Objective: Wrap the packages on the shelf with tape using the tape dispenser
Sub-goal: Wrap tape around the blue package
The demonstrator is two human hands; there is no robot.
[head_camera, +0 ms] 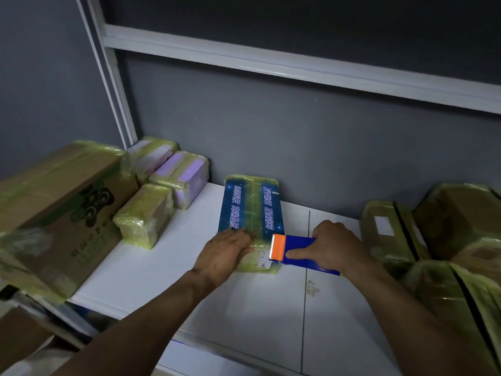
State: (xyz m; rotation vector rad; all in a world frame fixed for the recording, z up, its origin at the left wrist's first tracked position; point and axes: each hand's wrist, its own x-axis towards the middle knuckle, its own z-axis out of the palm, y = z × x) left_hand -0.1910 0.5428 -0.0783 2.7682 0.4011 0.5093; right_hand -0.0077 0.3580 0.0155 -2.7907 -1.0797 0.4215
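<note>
**A:** What is on the left?
**B:** A big box (54,213) with a game-pad picture. Its small print is too blurry to read. Small wrapped packs (143,215) sit beside it.
**A:** And the middle?
**B:** A blue package (252,204) with white Chinese writing lies on the white shelf (244,308). The left hand (225,253) presses flat on it, grip open. The right hand (336,248) has its grip closed round the tape dispenser (298,253), whose orange end is on the package.
**A:** Any room?
**B:** White shelf shows in front of the hands. The brown parcels (387,234) on the right are cut off.
</note>
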